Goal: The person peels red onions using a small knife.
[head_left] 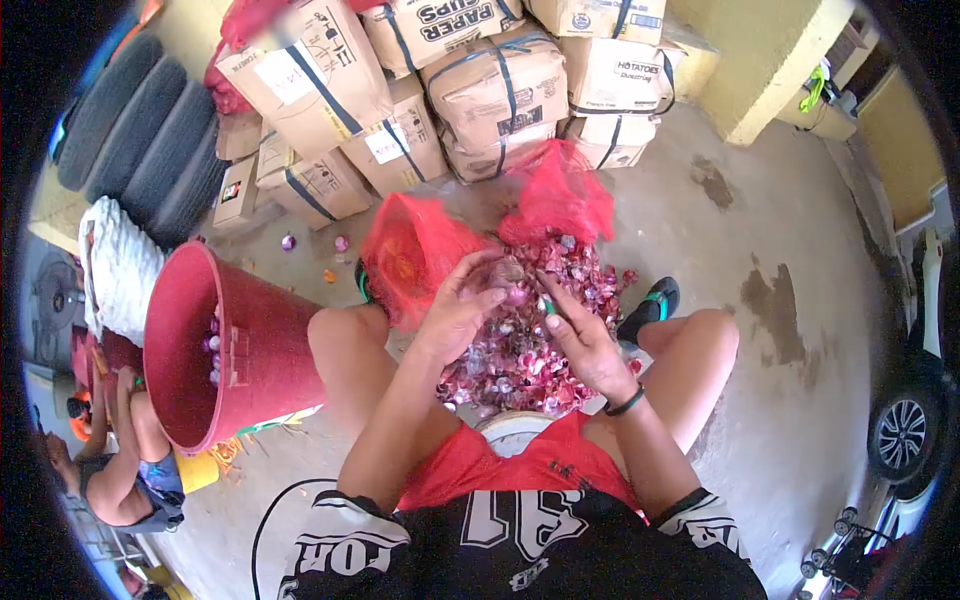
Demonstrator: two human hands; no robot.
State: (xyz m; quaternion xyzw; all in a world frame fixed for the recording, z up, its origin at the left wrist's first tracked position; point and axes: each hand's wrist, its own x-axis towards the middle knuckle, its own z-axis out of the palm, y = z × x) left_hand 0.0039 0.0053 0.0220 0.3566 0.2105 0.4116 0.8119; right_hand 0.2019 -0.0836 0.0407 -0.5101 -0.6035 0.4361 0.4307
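Bags and peelings crowd left hand holding onion, right hand holding green tool.

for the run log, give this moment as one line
left hand: holds round purple onion | right hand: holds small green-handled tool | below: papery red-purple peelings | left side: large red plastic bin

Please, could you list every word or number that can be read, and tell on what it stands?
"PAPER CUPS", upside down: brown package at the top.
"HOTATOES", as it appears: pale box.
"French Fries", faint: lower on that same box.
Not surely readable: number and letters on the black shirt; writing on the white label; other small carton print.
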